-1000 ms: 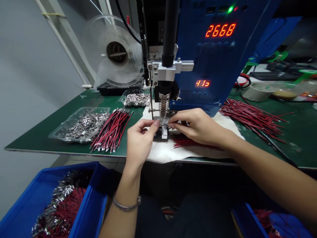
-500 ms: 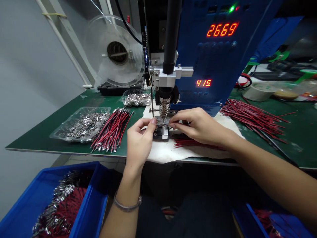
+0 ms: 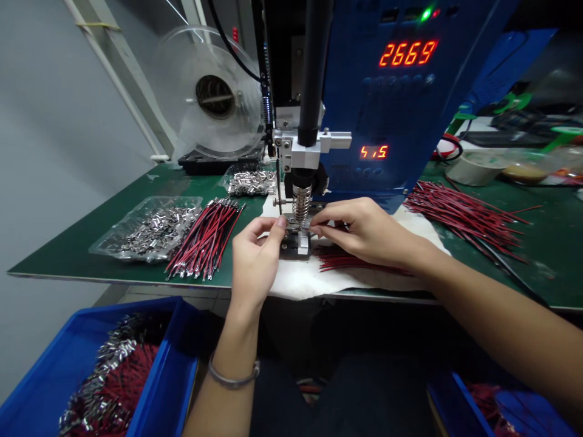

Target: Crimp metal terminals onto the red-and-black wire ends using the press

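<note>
My left hand is at the left of the press head, its thumb and index finger pinched on something too small to make out. From the right, my right hand reaches to the same spot, its fingertips pressed together on something hidden. Between both hands is a small metal fixture under the spring. Red and black wires lie on a white cloth below my right hand. The blue machine shows lit red digits.
Left on the green table are a plastic tray of metal parts, another tray and a wire bundle. More wires lie right. Blue bins with wires stand below the table edge.
The press head has come down slightly toward the fixture. Both hands keep nearly the same place and pinch.
</note>
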